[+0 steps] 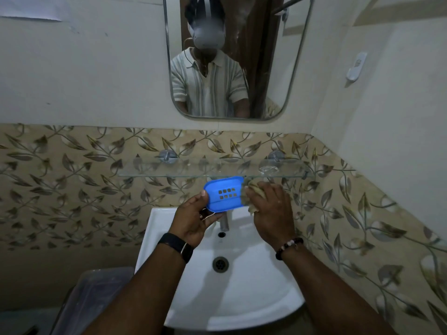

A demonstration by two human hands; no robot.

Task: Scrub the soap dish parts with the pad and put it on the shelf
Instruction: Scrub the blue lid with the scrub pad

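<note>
A: Over the basin [183,298], nearest you, your two forearms reach forward above the drain [220,264]. What has each hand got?

B: Your left hand [193,220] is curled around the near left edge of the blue soap dish part [223,194], thumb on top, holding it tilted up above the tap [225,222]. Your right hand [269,213] is closed over the scrub pad [251,187], pressing it against the part's right end.

A: So you are in the scrubbing step?

B: It looks that way; only one part is in view, the slotted one, and I cannot tell where the other is.

A: And next?

B: You probably need to work the pad across the slots, then lift the part just beyond to the glass shelf [169,171], which sits under the mirror [266,68].
</note>
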